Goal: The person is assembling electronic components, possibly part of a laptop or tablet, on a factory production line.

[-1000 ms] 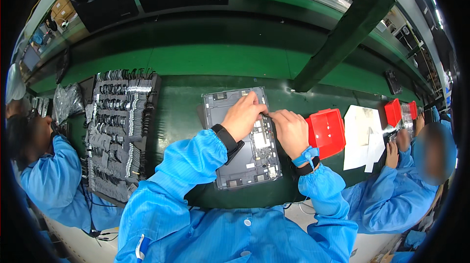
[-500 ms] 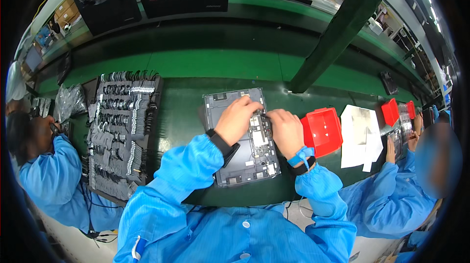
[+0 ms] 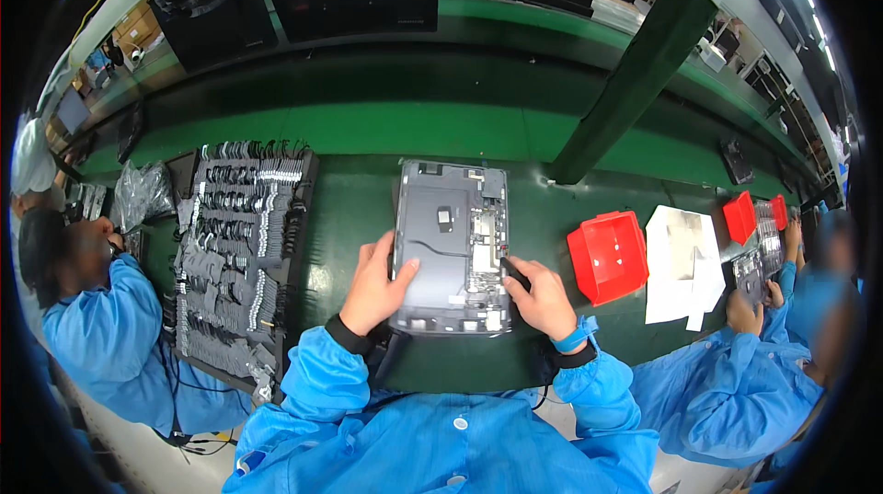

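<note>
Your left hand [image 3: 375,284] holds the opened device [image 3: 428,296] — your right hand [image 3: 546,299], at its right edge, pinches a dark piece [image 3: 516,274]; slipping could scratch circuitry [image 3: 484,255].

An opened grey device [image 3: 428,287], circuit board [image 3: 484,259] exposed, lies on green tabletop [image 3: 354,204].

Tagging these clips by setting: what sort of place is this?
Probably an electronics assembly or repair workshop: an opened tablet-like device with exposed circuitry, rows of small parts packed closely at left, and people in blue smocks along the green bench.
</note>
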Motion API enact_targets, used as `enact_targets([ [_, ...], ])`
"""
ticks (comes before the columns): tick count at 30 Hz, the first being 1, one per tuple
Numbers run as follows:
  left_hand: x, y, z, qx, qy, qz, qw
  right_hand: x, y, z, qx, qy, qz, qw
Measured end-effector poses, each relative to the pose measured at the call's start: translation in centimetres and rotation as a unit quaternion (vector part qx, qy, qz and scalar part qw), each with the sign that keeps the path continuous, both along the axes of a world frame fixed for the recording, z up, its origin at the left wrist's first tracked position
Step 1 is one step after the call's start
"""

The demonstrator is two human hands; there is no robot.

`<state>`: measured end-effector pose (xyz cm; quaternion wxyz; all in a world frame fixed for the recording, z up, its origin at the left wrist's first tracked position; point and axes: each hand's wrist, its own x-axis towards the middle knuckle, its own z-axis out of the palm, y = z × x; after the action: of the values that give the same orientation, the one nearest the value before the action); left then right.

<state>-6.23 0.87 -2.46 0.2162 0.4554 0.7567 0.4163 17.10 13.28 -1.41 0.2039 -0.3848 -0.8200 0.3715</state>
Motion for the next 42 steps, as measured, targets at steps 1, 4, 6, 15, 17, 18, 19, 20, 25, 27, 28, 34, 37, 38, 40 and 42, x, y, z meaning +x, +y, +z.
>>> enact_targets([
  [1, -0.8, 0.7, 0.3, 0.015, -0.034, -0.037, 0.999, -0.3, -0.1, -0.2, -0.061, 0.010, -0.014, 0.998],
  [4, -1.7, 4.0, 1.5, 0.128, -0.215, -0.092, 0.964, -1.7, 0.2, -1.7, -0.074, 0.047, -0.076, 0.993],
  [6, -3.9, 6.3, 1.9, 0.097, -0.210, -0.091, 0.969, -2.0, 0.3, -0.4, -0.137, 0.128, -0.103, 0.977],
  [15, -14.2, 17.3, -0.3, 0.147, -0.254, 0.081, 0.953, 0.9, -2.1, -1.2, -0.038, 0.045, -0.106, 0.993],
  [17, -14.9, 18.7, -1.2, 0.160, -0.256, 0.120, 0.946, 0.5, -2.6, -1.1, 0.005, 0.064, -0.111, 0.992],
  [18, -15.1, 19.5, -1.6, 0.169, -0.259, 0.157, 0.938, 0.5, -2.7, -1.4, 0.012, 0.070, -0.114, 0.991],
  [19, -14.8, 20.2, -2.3, 0.159, -0.191, 0.218, 0.944, 0.3, -2.8, -1.5, 0.020, 0.071, -0.118, 0.990],
  [20, -14.5, 20.9, -2.9, 0.178, -0.249, 0.252, 0.918, 0.1, -2.8, -1.4, 0.028, 0.072, -0.121, 0.990],
  [25, -10.1, 23.0, -1.8, 0.239, -0.313, 0.365, 0.844, -0.3, -3.1, -1.0, 0.022, 0.037, -0.146, 0.988],
  [27, -8.9, 24.0, -1.6, 0.259, -0.331, 0.348, 0.838, -0.4, -3.0, -0.9, 0.016, 0.035, -0.148, 0.988],
  [28, -8.7, 24.4, -1.8, 0.270, -0.350, 0.334, 0.832, -0.4, -3.1, -0.9, 0.010, 0.035, -0.149, 0.988],
  [34, -10.7, 24.9, -3.7, 0.123, -0.327, 0.273, 0.896, -0.5, -3.0, -0.7, 0.016, 0.041, -0.149, 0.988],
  [37, -11.3, 21.7, -0.4, -0.018, -0.328, 0.145, 0.933, -0.4, -3.0, -1.1, 0.025, 0.041, -0.143, 0.989],
  [38, -11.3, 20.8, 0.3, -0.055, -0.321, 0.079, 0.942, -0.4, -3.0, -1.2, 0.030, 0.039, -0.139, 0.989],
  [40, -9.6, 18.9, 1.8, -0.044, -0.296, 0.057, 0.952, -0.5, -2.7, -0.5, -0.068, 0.058, -0.142, 0.986],
  [42, -6.8, 16.8, 2.4, 0.157, -0.356, -0.008, 0.921, -1.2, -1.9, 0.2, -0.164, 0.077, -0.146, 0.972],
])
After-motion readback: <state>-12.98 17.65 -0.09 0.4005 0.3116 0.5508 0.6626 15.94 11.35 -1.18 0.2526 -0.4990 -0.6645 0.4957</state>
